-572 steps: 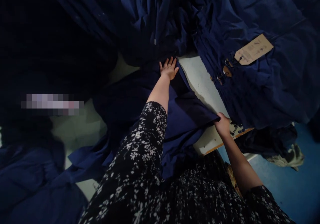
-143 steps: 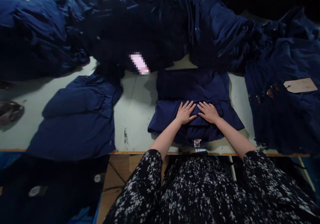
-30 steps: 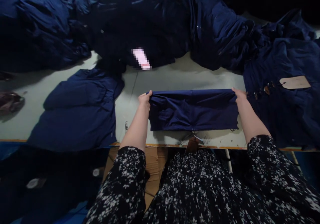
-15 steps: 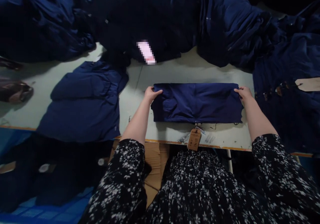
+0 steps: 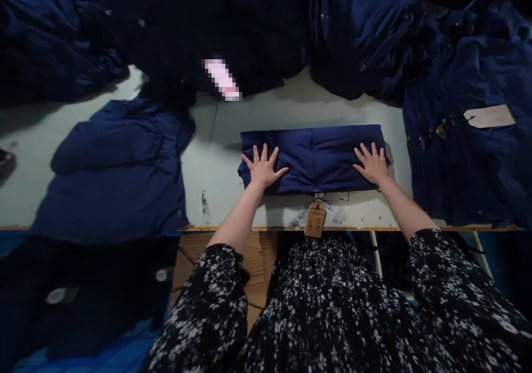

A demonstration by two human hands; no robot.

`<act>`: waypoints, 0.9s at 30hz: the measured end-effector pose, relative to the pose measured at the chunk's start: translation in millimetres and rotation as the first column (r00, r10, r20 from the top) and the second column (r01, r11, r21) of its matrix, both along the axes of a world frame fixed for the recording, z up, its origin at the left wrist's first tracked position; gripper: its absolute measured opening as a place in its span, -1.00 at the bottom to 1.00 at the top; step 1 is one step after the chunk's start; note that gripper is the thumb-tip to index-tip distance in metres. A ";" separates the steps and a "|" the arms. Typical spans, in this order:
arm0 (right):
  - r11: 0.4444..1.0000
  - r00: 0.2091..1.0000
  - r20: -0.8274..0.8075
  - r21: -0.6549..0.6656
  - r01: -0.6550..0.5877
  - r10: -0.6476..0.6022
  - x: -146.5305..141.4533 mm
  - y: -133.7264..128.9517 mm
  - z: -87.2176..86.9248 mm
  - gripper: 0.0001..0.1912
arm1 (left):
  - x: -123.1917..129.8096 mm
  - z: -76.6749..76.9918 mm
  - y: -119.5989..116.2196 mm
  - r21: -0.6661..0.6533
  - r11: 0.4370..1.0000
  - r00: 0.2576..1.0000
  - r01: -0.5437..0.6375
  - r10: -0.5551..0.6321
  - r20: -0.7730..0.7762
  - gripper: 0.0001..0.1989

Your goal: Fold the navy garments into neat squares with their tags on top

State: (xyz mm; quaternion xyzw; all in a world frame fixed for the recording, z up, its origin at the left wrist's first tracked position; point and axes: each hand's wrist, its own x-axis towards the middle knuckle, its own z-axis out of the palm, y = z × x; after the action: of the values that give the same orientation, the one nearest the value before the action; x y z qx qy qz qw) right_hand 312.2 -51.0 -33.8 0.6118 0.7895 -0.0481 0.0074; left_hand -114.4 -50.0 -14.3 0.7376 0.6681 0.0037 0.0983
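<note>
A navy garment (image 5: 322, 159), folded into a wide flat rectangle, lies on the pale table in front of me. My left hand (image 5: 264, 169) rests on its left part, fingers spread and palm down. On its right end lies my right hand (image 5: 373, 165), also flat with the fingers apart. A brown cardboard hang tag (image 5: 315, 219) hangs from the garment's near edge, over the table's front edge. What kind of garment it is, the folds do not show.
Another navy garment (image 5: 120, 173) lies at the left, overhanging the front edge. Navy clothes (image 5: 233, 24) are heaped along the back. A navy garment (image 5: 465, 162) with a pale tag (image 5: 490, 116) is at the right. Below stands brown cardboard (image 5: 253, 262) beside dark clothes (image 5: 103, 301).
Both hands have let go of the garment's upper corners and now lie flat on top of it with fingers spread. The view has shifted slightly.
</note>
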 end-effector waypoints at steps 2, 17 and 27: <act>1.000 1.000 0.022 -0.022 0.018 -0.017 10.1 0.5 -17.2 -0.28 | -6.4 -9.1 0.3 -0.054 0.998 0.999 -0.017 0.014 -0.051 -0.07; 0.973 0.974 -0.107 0.135 -0.187 0.202 10.8 -51.1 -10.9 -0.44 | -15.5 -19.8 -63.2 0.160 0.950 0.955 0.269 -0.285 0.087 -0.46; 0.876 0.882 0.033 0.109 -0.471 0.470 -51.2 -54.8 -17.9 -0.42 | 15.7 -19.4 -65.1 -0.011 0.915 0.906 0.404 -0.402 -0.129 -0.48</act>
State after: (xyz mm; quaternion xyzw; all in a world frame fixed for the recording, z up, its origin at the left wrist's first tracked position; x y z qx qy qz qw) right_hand 261.0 -105.9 -51.7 0.4012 0.9159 0.0020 -0.0138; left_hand -98.7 -115.1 -33.8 0.8591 0.5061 -0.0589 0.0479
